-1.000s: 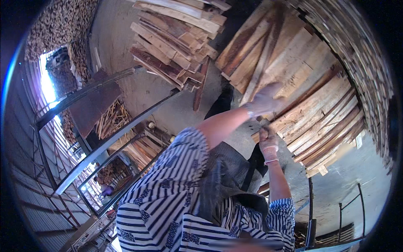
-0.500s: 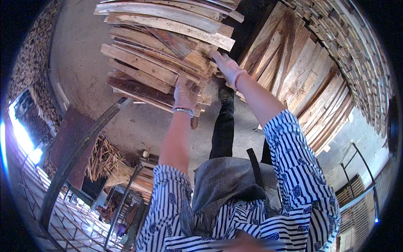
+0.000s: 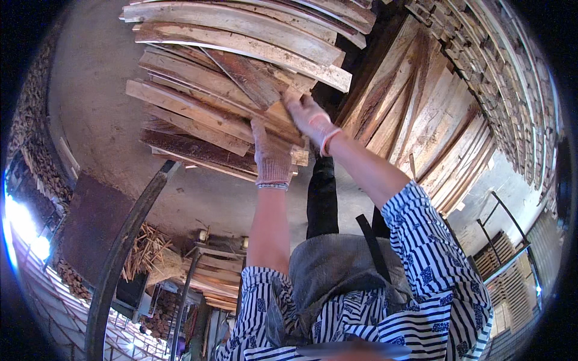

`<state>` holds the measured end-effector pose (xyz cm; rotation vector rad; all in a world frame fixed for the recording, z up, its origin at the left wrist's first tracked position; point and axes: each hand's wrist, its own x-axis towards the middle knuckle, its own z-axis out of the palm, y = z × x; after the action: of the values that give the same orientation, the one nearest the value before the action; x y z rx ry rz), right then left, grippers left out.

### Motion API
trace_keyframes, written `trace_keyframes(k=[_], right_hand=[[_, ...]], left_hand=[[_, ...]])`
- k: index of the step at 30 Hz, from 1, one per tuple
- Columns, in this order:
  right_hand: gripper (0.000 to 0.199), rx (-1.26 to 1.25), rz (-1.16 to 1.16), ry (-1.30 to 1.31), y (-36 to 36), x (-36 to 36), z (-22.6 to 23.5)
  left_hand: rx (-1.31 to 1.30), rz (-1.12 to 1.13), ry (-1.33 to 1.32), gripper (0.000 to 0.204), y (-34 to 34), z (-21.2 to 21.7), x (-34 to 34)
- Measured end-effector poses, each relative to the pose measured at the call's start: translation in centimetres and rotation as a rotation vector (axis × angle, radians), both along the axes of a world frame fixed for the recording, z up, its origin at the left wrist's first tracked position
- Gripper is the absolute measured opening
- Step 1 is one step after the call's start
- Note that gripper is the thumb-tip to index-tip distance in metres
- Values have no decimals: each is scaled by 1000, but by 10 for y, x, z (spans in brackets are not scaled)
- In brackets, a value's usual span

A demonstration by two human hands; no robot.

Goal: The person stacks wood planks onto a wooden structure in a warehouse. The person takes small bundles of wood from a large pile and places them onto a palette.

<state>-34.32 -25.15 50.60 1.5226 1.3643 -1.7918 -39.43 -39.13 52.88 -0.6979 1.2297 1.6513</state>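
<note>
Both hands are in light knitted gloves at the near right ends of a stack of rough wooden boards (image 3: 192, 111). My left hand (image 3: 273, 157) is closed at the end of a board near the front of the stack, its thumb lying along the wood and its other fingers partly hidden. Farther right and higher, my right hand (image 3: 310, 119) is closed over the end of another board, its fingertips on the wood. A darker brown board (image 3: 241, 75) lies slantwise across the stack, just left of my right hand.
To the right leans or lies a second pile of wide boards (image 3: 415, 114). Beyond it rises a tall stack of timber (image 3: 512, 90). A dark curved bar (image 3: 123, 259) stands at the left, near a heap of thin sticks (image 3: 144, 249). Concrete floor (image 3: 90, 108) shows left of the boards.
My right hand has come down and left, from stretched fingers to closing on a board end. My left hand stays at the board ends. The view has shifted slightly.
</note>
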Motion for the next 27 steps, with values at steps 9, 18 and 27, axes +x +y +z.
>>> trace_keyframes(k=[9, 18, 27], right_hand=[[91, 118, 453, 63, -23, 11, 27], [78, -695, 129, 84, -29, 92, 63], [83, -335, 480, 133, 22, 41, -6]], left_hand=[[-216, 132, 86, 69, -14, 10, 13], [-223, 44, 36, 65, -106, 75, 76], [-81, 120, -219, 80, -64, 15, 43]])
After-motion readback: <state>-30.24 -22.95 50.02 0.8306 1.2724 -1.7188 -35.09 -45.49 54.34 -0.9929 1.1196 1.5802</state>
